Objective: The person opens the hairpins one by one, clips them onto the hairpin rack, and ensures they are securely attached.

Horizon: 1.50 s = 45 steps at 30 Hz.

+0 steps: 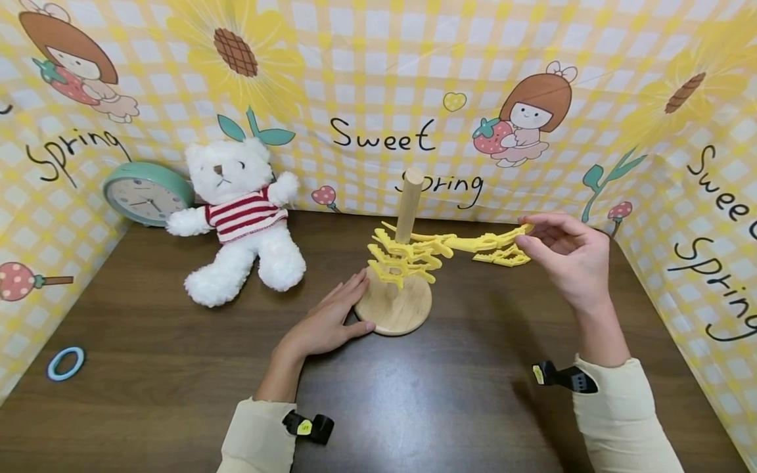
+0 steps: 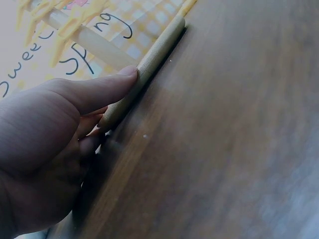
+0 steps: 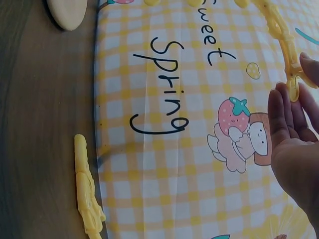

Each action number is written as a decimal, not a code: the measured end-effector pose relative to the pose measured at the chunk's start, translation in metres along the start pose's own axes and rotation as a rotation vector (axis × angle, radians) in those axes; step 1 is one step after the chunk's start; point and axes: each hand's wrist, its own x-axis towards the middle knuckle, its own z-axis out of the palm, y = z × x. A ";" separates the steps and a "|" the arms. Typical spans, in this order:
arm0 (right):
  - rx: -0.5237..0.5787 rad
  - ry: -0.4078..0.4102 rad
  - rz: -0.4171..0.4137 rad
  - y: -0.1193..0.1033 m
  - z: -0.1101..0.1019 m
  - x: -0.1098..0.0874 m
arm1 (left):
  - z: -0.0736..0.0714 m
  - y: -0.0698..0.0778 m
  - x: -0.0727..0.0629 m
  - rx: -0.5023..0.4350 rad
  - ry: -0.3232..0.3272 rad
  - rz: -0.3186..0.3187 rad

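Pinched at one end between thumb and fingers of the right hand (image 1: 570,256): a jointed yellow strip (image 1: 473,244), raised above the dark wooden bench (image 1: 148,407) and stretching leftward to an upright wooden post (image 1: 409,203). Far end overlapping the post in the head view; cannot tell whether touching it or hooked around it. Just below that end, around the post, several more yellow pieces (image 1: 408,251), one above another, tips jutting out to different sides. Beneath them, a round wooden base (image 1: 395,318), flat on the bench. Against the left side and front of this base, the left hand (image 1: 331,318), fingers nearly straight along the rim, thumb spread apart at the front edge and pressing there in the left wrist view. Behind the held strip, a loose yellow piece (image 1: 503,257), lying on the bench near the cloth backdrop (image 1: 367,85). On both forearms, cream sleeves (image 1: 621,417), with black straps (image 1: 570,379) at the cuffs. Well to the left of the post, a white teddy bear (image 1: 248,215) in a red-and-white striped top, limbs spread. Just beside the bear, a round teal clock (image 1: 148,197), tilted back near the cloth. Toward the left edge of the bench, a blue ring (image 1: 52,369), lying flat. All along the back and sides, yellow checks, sunflowers and "Sweet Spring" lettering on the cloth.
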 end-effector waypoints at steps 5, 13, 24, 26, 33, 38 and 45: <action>0.013 0.023 -0.024 0.001 0.004 0.001 | 0.000 -0.001 0.000 -0.006 0.003 0.006; -0.017 0.088 -0.053 0.003 0.015 0.002 | 0.000 0.000 0.001 -0.004 0.002 0.005; -0.088 0.153 -0.082 0.012 0.045 -0.001 | 0.000 -0.001 0.000 -0.012 -0.002 -0.003; -0.106 0.158 -0.082 0.013 0.051 -0.002 | 0.000 -0.001 0.000 -0.012 -0.001 -0.004; -0.143 0.141 -0.086 0.013 0.068 -0.002 | 0.000 0.000 0.000 -0.013 -0.001 -0.010; -0.153 0.134 -0.096 0.014 0.077 -0.003 | 0.000 0.000 0.000 -0.014 0.000 -0.001; -0.167 0.146 -0.125 0.015 0.091 -0.005 | 0.000 0.000 0.000 -0.013 0.005 0.004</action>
